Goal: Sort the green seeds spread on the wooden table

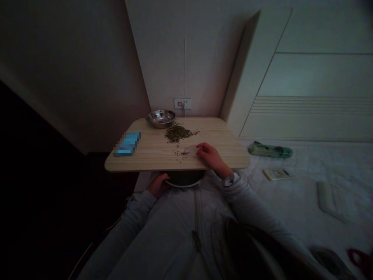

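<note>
A heap of small greenish beans, like mung beans (177,133), lies on the wooden tabletop (151,155). Several loose beans are scattered nearer the front edge. My right hand (210,156) rests low over the table, fingers curled on a thin, see-through plastic piece (190,151) beside those loose beans; its exact kind is unclear. Below the table's front edge, my left hand (159,185) grips the side of a dark-inside bowl with a pale rim (186,185). The table hides the bowl's far part, and its contents are too dark to make out.
A shiny metal bowl (161,119) stands at the table's back left. A pixelated blue phone-like screen (127,144) lies at the left. On the white bed to the right are a green bottle (270,150) and a pale phone-like object (278,174). A wall socket (182,103) holds a plugged-in cable.
</note>
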A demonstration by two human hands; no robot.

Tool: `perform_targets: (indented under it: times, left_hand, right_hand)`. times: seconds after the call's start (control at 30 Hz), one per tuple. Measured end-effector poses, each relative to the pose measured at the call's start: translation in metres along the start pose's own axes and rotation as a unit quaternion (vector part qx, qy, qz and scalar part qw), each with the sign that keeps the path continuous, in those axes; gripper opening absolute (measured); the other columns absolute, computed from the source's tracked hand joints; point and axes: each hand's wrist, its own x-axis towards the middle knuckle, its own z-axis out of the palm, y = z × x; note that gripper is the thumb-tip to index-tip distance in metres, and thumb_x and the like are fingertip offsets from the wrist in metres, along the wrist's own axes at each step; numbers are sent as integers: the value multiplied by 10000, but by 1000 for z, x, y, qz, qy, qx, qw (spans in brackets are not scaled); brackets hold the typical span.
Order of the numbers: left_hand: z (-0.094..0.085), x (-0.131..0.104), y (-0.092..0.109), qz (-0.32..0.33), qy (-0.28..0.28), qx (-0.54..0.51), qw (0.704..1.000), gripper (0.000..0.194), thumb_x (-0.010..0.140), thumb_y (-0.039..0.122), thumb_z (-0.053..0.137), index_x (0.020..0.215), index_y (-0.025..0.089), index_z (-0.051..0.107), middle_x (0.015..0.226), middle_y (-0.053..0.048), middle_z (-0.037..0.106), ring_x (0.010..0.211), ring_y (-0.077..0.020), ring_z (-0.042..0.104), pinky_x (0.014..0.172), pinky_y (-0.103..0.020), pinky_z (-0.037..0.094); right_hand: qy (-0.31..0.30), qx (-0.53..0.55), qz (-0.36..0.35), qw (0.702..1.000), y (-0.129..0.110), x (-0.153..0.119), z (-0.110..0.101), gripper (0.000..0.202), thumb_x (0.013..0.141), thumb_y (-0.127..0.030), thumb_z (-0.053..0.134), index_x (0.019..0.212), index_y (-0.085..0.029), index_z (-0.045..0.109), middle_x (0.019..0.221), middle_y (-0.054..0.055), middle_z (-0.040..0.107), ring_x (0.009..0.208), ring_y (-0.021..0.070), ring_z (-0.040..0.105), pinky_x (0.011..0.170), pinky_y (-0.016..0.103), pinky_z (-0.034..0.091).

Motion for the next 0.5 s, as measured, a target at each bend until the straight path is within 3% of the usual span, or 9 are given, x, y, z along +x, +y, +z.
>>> perform_targets:
  times: [0.27,0.5]
  left_hand:
    - [-1,1,0,-22,20,10,1000,139,511,116,505,631,142,570,666,-43,650,806,-231,600,591,-289,484]
    - [0,0,1,-2,4,-4,1000,178,500,112,524,666,136,585,694,-39,659,806,-223,599,615,-292,483]
  right_hand:
    - [18,-13,9,1000,-1,-1,0,254,643,-212,437,865,-166,550,627,-29,523,584,107,456,582,239,341]
    - [19,-34,2,999,-3,-1,0,262,652,-224,436,880,-169,554,619,-31,512,584,107,447,587,239,336]
